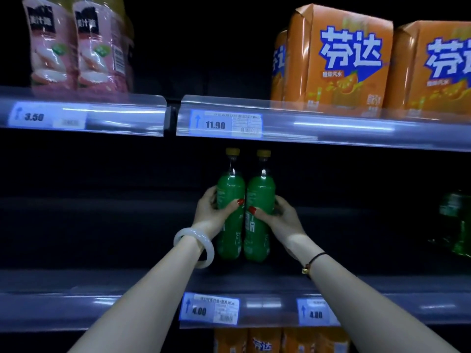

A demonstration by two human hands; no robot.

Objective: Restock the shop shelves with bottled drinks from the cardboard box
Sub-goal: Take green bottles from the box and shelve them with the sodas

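Two green bottles with yellow caps stand side by side, upright, in the dark middle shelf bay. My left hand (212, 208) grips the left green bottle (230, 235) around its body. My right hand (276, 212) grips the right green bottle (258, 233) the same way. The two bottles touch each other. Their bases are near the middle shelf floor (127, 281); I cannot tell whether they rest on it. The cardboard box is not in view.
Above, the upper shelf rail (331, 126) carries pink juice bottles (79, 44) at left and orange multipacks (339, 57) at right. More green bottles (456, 220) stand far right on the middle shelf. Orange bottles (265, 340) show below the lower rail's price tags (209, 310).
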